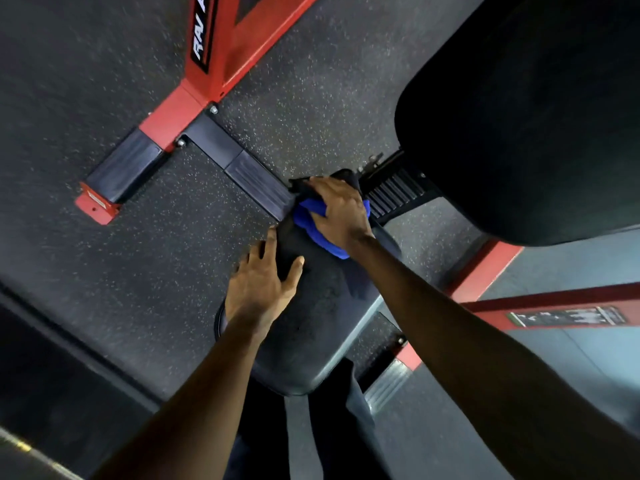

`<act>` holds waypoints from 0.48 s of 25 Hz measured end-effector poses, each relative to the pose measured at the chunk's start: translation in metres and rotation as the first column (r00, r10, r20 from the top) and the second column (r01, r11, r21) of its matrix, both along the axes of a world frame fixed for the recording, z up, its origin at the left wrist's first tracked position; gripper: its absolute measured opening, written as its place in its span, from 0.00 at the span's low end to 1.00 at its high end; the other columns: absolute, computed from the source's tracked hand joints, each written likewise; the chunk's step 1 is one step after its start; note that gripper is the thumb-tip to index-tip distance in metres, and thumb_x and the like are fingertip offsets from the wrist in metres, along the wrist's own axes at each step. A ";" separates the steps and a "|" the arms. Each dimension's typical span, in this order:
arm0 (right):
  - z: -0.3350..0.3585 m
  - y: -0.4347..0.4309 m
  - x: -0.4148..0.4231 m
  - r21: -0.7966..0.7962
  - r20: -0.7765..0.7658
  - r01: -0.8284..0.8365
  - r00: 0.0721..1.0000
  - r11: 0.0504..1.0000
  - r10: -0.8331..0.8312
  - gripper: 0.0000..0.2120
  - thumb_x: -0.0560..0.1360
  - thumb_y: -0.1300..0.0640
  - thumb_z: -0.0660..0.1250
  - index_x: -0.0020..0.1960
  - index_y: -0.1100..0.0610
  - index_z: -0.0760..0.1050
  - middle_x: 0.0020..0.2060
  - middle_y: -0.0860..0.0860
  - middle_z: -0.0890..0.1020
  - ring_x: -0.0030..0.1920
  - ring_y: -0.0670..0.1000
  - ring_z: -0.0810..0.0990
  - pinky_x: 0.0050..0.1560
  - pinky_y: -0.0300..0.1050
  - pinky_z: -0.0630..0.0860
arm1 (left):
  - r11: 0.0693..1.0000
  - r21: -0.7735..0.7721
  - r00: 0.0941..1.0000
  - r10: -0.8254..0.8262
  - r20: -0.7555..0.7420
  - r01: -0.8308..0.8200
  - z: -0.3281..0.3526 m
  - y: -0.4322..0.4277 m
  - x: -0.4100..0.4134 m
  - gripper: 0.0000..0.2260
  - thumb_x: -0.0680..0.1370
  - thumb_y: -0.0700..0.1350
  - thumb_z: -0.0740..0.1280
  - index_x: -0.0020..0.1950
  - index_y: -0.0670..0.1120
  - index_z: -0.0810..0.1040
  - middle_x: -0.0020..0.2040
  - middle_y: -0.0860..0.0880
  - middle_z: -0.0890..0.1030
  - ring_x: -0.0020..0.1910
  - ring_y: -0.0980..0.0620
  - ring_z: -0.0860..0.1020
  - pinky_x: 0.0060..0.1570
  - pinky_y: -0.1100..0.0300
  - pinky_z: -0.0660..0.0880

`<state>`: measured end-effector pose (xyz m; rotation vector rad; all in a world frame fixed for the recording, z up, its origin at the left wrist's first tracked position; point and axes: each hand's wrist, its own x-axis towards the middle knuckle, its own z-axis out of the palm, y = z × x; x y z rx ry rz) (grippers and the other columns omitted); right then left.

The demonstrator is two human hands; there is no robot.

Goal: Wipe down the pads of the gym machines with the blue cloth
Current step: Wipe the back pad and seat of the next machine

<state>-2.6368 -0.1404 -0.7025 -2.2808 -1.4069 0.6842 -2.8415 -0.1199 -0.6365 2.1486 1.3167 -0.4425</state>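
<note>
A black seat pad of a red-framed gym machine lies below me in the middle of the head view. My right hand presses the bunched blue cloth onto the pad's far end, fingers spread flat over it. My left hand rests on the pad's left edge, fingers straight and thumb out across the top. A large black back pad fills the upper right.
The machine's red frame and its black ribbed foot plates stand on speckled rubber flooring beyond the seat. A red bar with a label runs at the right. My legs are below the seat.
</note>
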 end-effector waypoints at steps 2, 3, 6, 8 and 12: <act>0.005 -0.018 -0.001 -0.097 0.007 0.299 0.954 0.949 -0.300 0.23 0.73 0.51 0.65 0.68 0.52 0.75 0.63 0.51 0.81 0.63 0.56 0.78 0.66 0.54 0.73 | 1.000 -0.022 1.000 -0.001 -0.016 0.000 0.000 0.000 0.000 0.35 0.80 0.68 0.55 0.81 0.50 0.54 0.71 0.42 0.70 0.64 0.39 0.74 0.60 0.43 0.74; 0.010 -0.037 -0.007 -0.148 0.029 0.421 0.906 0.895 -0.422 0.23 0.75 0.51 0.67 0.69 0.51 0.74 0.64 0.51 0.80 0.64 0.56 0.77 0.67 0.53 0.72 | 1.000 -0.029 1.000 0.001 -0.019 -0.001 0.001 -0.002 -0.001 0.35 0.80 0.68 0.55 0.81 0.50 0.54 0.72 0.42 0.70 0.65 0.39 0.73 0.60 0.43 0.74; 0.025 -0.093 -0.042 -0.186 0.079 0.507 0.862 0.842 -0.502 0.28 0.74 0.54 0.69 0.74 0.51 0.70 0.71 0.51 0.75 0.70 0.55 0.73 0.72 0.54 0.68 | 0.999 -0.039 1.000 0.003 -0.016 -0.003 0.001 0.001 0.001 0.36 0.80 0.69 0.54 0.81 0.50 0.53 0.73 0.40 0.69 0.66 0.38 0.73 0.60 0.41 0.74; 0.023 -0.095 -0.048 -0.182 0.068 0.435 0.900 0.882 -0.430 0.29 0.75 0.55 0.69 0.75 0.51 0.69 0.73 0.49 0.72 0.74 0.53 0.69 0.75 0.54 0.65 | 0.999 -0.040 1.000 0.005 -0.002 -0.006 0.001 -0.001 -0.001 0.36 0.80 0.68 0.54 0.81 0.49 0.55 0.72 0.40 0.70 0.65 0.37 0.74 0.59 0.41 0.74; 0.010 -0.063 -0.019 -0.173 0.034 0.402 0.915 0.899 -0.403 0.28 0.75 0.48 0.66 0.75 0.50 0.70 0.72 0.48 0.73 0.73 0.53 0.70 0.74 0.55 0.64 | 1.000 -0.021 1.000 0.001 -0.012 -0.002 -0.002 -0.001 0.000 0.36 0.80 0.68 0.55 0.81 0.49 0.55 0.71 0.39 0.71 0.65 0.37 0.74 0.60 0.41 0.73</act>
